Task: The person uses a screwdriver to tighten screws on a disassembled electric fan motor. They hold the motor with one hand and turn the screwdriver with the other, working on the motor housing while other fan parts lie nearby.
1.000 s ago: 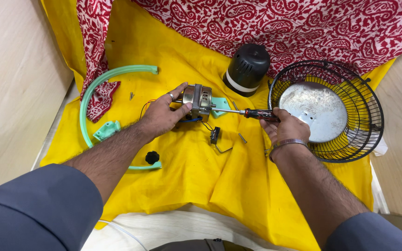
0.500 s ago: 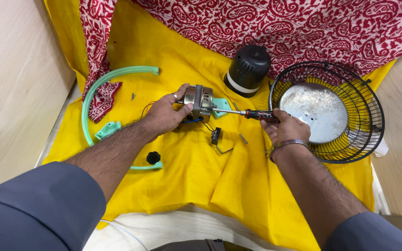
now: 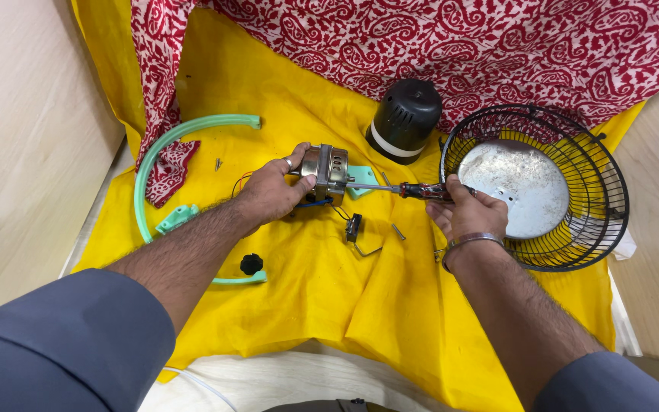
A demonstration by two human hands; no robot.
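Closest to the camera, two forearms in grey sleeves reach out over a yellow cloth [image 3: 284,320] spread across a pale wooden floor [image 3: 24,152]. A little farther out lie a small black knob [image 3: 251,264], a loose screw [image 3: 398,231] and a small black switch part [image 3: 353,227] on thin wires.

Beyond these, the left hand [image 3: 268,194] wraps its fingers around a small metal fan motor [image 3: 325,169], steadying it just above the cloth near the middle of the scene. The right hand [image 3: 468,215], with a metal bangle at the wrist, closes its fingers on the red and black handle of a screwdriver [image 3: 402,188], whose shaft runs level into the motor's side.

The motor looks dense and rigid, likely heavy for its size, with hard metal edges; the broad body seems the safest place to grip, away from the delicate wires hanging under it. A slim screwdriver tip may slip off a screw head.

To the left, a curved pale green plastic ring [image 3: 169,145] arcs across the cloth. To the right, a black wire fan guard [image 3: 573,206] with a shiny round centre plate sits close beside the right hand, crowding that side. Farther back stands a black domed motor cover [image 3: 404,118], then a red patterned cloth [image 3: 459,46]. Open cloth lies nearer the person.
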